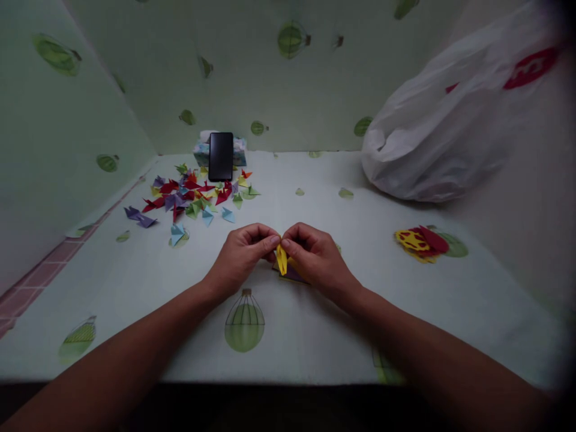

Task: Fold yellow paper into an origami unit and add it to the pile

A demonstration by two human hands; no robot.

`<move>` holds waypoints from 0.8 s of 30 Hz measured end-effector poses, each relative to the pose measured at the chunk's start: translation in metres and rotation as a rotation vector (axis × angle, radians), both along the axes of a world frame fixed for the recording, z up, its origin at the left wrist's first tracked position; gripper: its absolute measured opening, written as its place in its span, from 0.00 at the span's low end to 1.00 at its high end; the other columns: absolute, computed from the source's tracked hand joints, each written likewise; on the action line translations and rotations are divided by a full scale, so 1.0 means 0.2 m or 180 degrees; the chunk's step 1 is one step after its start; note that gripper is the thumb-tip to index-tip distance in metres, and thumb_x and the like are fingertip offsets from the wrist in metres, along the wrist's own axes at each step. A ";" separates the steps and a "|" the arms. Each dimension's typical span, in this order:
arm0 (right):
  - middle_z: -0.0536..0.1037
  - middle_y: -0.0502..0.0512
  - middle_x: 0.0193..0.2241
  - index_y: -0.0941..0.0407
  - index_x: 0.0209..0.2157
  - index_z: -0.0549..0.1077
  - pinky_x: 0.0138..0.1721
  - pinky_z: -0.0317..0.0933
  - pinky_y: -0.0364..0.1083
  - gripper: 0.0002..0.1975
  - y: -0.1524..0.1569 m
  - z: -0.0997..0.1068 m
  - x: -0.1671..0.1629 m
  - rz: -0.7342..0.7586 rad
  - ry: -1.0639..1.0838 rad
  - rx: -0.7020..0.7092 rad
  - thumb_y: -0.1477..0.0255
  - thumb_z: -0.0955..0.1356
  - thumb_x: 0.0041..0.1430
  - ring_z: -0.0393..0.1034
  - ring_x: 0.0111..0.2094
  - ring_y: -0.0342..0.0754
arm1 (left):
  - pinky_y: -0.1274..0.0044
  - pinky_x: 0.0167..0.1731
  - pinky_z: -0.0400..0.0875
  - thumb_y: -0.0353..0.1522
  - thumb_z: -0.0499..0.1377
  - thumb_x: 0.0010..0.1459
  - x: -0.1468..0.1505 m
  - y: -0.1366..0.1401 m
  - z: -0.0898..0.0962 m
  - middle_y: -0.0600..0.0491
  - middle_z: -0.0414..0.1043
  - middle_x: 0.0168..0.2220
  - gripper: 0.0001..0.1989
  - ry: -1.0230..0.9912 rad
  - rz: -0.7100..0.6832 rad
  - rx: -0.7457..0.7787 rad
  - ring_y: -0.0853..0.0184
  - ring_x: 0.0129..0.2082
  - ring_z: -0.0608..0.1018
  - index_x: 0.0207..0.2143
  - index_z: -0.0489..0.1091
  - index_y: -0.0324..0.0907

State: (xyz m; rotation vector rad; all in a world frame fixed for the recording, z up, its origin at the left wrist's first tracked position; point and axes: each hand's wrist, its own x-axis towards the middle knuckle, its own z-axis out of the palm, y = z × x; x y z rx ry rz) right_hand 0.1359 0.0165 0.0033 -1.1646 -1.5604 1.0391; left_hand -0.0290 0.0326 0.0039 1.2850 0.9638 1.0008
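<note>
Yellow paper (281,263), pinched by left hand (245,249) and right hand (318,255) to the near right of the phone (221,156), appears partly folded, shaping seemingly remaining, while folded pieces (194,208) on the phone's near side appear finished.

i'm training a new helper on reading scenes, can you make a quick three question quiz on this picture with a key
1. What colour is the folded paper pinched between the left hand and right hand? A) red B) yellow C) blue
2. True or false: the phone lies flat.
3. Fill in: the white plastic bag is on the person's ____ side.

Key:
1. B, yellow
2. False; it is propped up in front of the tissue box.
3. right
</note>
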 end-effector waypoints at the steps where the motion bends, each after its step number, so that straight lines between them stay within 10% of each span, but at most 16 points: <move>1: 0.71 0.49 0.24 0.57 0.26 0.68 0.28 0.57 0.43 0.08 0.00 0.00 0.00 -0.0003 -0.0018 0.0001 0.70 0.66 0.58 0.62 0.26 0.42 | 0.80 0.30 0.72 0.36 0.66 0.54 0.00 0.00 0.00 0.56 0.73 0.25 0.09 0.0013 0.0010 0.0011 0.73 0.25 0.75 0.31 0.74 0.38; 24: 0.72 0.49 0.24 0.57 0.27 0.69 0.29 0.58 0.43 0.08 0.00 0.00 0.00 0.0040 -0.0139 0.0088 0.70 0.67 0.59 0.63 0.27 0.42 | 0.80 0.29 0.71 0.36 0.66 0.55 0.00 0.00 0.00 0.55 0.74 0.26 0.09 0.0008 0.0077 0.0170 0.73 0.26 0.74 0.30 0.75 0.38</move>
